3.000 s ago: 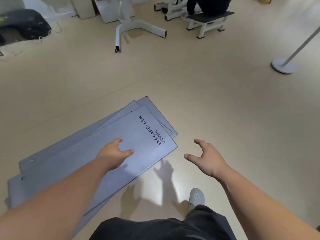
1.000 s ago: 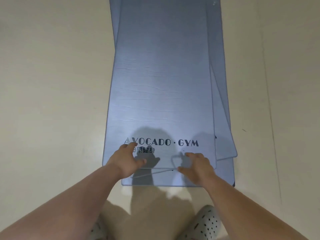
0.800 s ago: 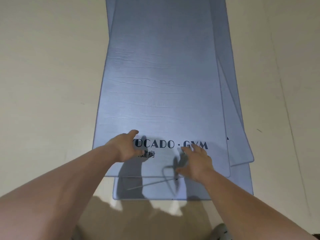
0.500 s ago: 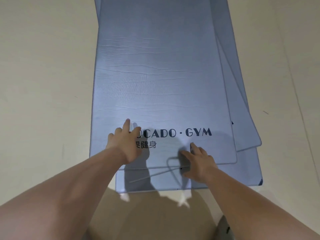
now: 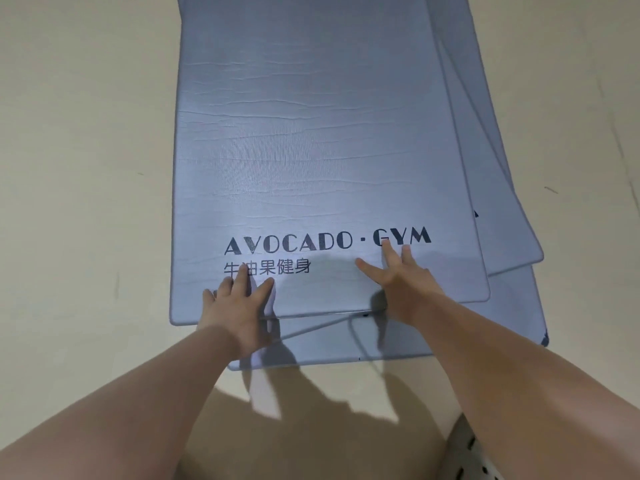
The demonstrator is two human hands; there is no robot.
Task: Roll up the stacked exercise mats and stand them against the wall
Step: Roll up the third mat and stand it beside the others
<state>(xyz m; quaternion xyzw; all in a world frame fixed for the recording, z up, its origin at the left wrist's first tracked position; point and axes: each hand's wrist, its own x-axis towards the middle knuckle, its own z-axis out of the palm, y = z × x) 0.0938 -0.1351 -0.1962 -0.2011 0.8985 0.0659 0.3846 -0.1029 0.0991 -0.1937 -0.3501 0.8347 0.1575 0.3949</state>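
Lying on beige floor [image 5: 86,150], blue mats [image 5: 311,133]

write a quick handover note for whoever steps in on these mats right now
Left hand: open, fingers flat on the near end of the top mat.
Right hand: open, fingers flat on the same mat, tips at the GYM print.
Mats: stacked flat on the floor, lower mats fanned out to the right.
Done: nothing rolled yet.
Left: roll each mat, stand them against the wall.
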